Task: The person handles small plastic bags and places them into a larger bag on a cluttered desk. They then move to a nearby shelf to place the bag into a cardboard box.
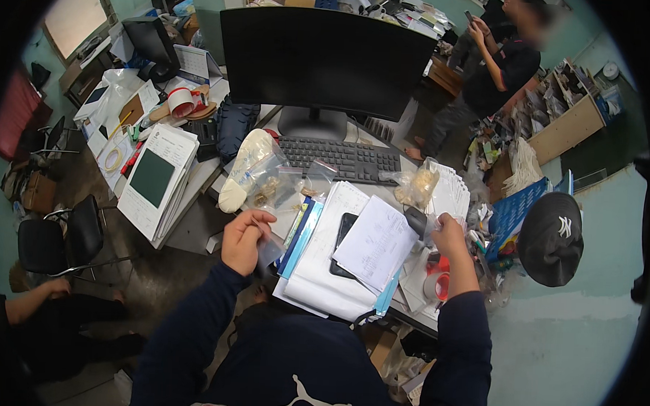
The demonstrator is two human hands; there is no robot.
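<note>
Over the left front of the desk, my left hand (245,241) is closed on a small clear plastic bag (269,253), which hangs below its fingers. At the right, my right hand (450,237) is curled with its fingertips together. Some translucent plastic (431,226) shows at those fingertips, but what they grip is unclear. Between my hands lies a stack of papers and folders (314,279). On it, a white sheet with handwriting (376,243) partly covers a black phone (343,233). Clear zip bags with small tan pieces (271,190) lie beyond my left hand.
A black keyboard (341,159) and a large dark monitor (324,61) stand behind the papers. Red tape rolls (437,284) lie under my right forearm. More papers (159,174) cover the left desk. A black cap (550,238) hangs at right. Another person (501,73) stands behind the desk.
</note>
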